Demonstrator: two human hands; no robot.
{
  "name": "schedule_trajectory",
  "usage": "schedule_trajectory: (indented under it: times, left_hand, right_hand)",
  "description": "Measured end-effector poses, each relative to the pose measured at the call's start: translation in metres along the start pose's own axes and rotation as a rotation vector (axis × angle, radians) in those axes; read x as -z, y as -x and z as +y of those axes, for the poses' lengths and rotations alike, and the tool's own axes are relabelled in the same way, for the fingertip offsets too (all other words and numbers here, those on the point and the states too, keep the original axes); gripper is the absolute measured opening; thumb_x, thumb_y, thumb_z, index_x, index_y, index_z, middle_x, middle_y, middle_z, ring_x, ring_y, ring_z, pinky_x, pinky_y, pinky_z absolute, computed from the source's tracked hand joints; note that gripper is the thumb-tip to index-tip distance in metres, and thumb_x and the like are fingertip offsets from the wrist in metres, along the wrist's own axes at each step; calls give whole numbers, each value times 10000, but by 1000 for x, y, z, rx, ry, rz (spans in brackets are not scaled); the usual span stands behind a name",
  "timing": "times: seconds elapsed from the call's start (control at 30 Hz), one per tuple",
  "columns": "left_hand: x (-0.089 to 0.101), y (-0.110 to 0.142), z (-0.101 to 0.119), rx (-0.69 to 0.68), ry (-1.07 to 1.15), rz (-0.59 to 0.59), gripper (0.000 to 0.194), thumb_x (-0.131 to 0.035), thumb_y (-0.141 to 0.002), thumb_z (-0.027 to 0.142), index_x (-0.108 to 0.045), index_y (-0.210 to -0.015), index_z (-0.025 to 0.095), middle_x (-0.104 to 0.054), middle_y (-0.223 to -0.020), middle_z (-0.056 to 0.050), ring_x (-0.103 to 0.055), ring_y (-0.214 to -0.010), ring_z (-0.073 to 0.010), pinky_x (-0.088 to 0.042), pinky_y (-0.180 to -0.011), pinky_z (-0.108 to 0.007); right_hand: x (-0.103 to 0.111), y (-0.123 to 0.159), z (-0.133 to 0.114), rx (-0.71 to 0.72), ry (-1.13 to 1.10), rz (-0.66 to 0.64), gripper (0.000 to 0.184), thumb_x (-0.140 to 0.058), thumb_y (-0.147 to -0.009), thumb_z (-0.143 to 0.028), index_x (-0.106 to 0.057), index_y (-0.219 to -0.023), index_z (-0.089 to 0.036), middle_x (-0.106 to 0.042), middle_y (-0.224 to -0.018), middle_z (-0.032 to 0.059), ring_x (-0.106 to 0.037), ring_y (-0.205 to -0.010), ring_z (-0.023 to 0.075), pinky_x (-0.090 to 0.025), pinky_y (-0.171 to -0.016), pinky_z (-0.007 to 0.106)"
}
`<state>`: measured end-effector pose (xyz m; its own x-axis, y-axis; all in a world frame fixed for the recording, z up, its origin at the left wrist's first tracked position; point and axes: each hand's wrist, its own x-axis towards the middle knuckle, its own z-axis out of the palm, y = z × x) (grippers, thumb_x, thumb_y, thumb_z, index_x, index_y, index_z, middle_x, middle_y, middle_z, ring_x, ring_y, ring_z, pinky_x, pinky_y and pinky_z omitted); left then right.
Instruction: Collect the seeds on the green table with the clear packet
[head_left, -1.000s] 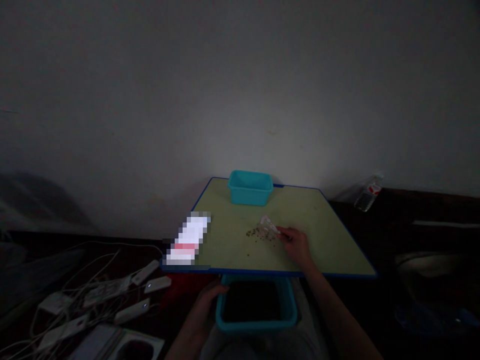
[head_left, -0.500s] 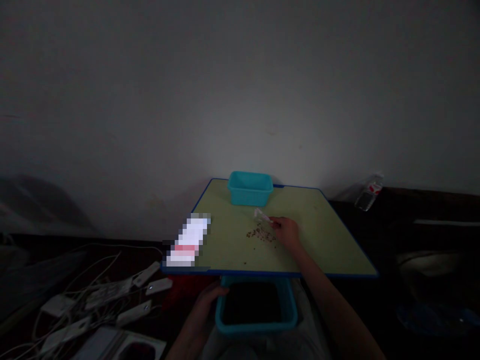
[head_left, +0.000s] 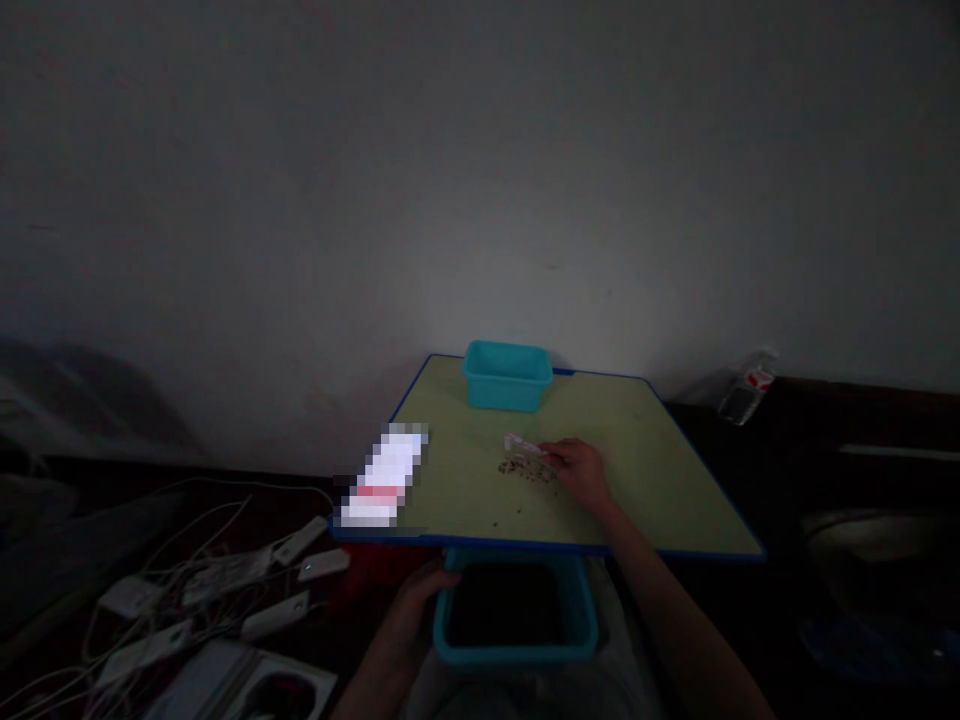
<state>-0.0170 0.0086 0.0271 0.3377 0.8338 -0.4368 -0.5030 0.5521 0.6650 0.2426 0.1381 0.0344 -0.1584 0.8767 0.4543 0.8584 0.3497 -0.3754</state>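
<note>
In the head view my right hand (head_left: 581,472) is closed on a small pale, partly see-through piece (head_left: 519,443), too dim to name. It is held low over a scatter of small brown bits (head_left: 529,470), like seeds, on the tabletop. Below the table's front edge, my left hand (head_left: 424,592) is closed round the left rim of a blue plastic bin (head_left: 517,655). That bin rests on my lap under the edge, and its inside is dark. A second blue bin (head_left: 508,385) stands at the back of the table.
A blue-edged folding table (head_left: 637,430) stands against the wall. A blurred-out bright phone-like screen (head_left: 382,480) lies at its left. Several white chargers and cables (head_left: 225,575) cover the floor to the left. A plastic bottle (head_left: 748,388) leans at the right.
My right hand has lowered the pale piece slightly, nearer the brown bits, and it lies flatter. My left hand stays on the bin's rim. The whole view has shifted a little.
</note>
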Motion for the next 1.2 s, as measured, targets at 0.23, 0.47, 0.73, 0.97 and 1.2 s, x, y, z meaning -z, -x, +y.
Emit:
schedule_trajectory:
  times: [0.23, 0.47, 0.73, 0.97, 1.2]
  left_hand:
    - [-8, 6, 5, -6, 12, -31, 228, -537, -681, 120, -663, -868, 150, -734, -747, -49, -662, -702, -220, -460, -687, -317]
    - [6, -4, -5, -9, 7, -6, 221, -569, -671, 140, -660, -873, 157, -734, -778, -49, -662, -745, -222, -463, -717, -322]
    - [-1, 0, -1, 5, -16, 11, 264, -564, -655, 150, -660, -901, 151, -734, -765, -51, -660, -750, -243, -460, -728, -349]
    - [-2, -1, 1, 9, -3, 9, 213, -544, -671, 134, -656, -848, 174, -730, -753, -23, -658, -722, -204, -456, -695, -303]
    - [1, -1, -3, 7, 12, -7, 222, -557, -673, 135, -662, -867, 161, -733, -743, -39, -660, -682, -206, -456, -660, -303]
  right_hand:
    - [2, 4, -6, 26, -22, 17, 248, -536, -774, -223, -650, -983, -292, -663, -815, 18, -567, -763, 157, -408, -688, 253]
    - [4, 12, -9, 26, -63, -19, 249, -537, -765, -201, -659, -968, -279, -664, -834, 21, -571, -764, 155, -415, -688, 248]
    - [5, 13, -12, 7, -53, -19, 247, -535, -774, -220, -653, -979, -290, -665, -829, 20, -569, -767, 153, -414, -693, 247]
    - [6, 18, -13, 13, -52, -43, 233, -538, -777, -245, -655, -975, -283, -664, -822, 17, -576, -754, 147, -409, -681, 236]
    - [6, 20, -14, 13, -66, -28, 241, -538, -777, -238, -649, -984, -289, -660, -821, 15, -573, -759, 146, -410, -683, 238]
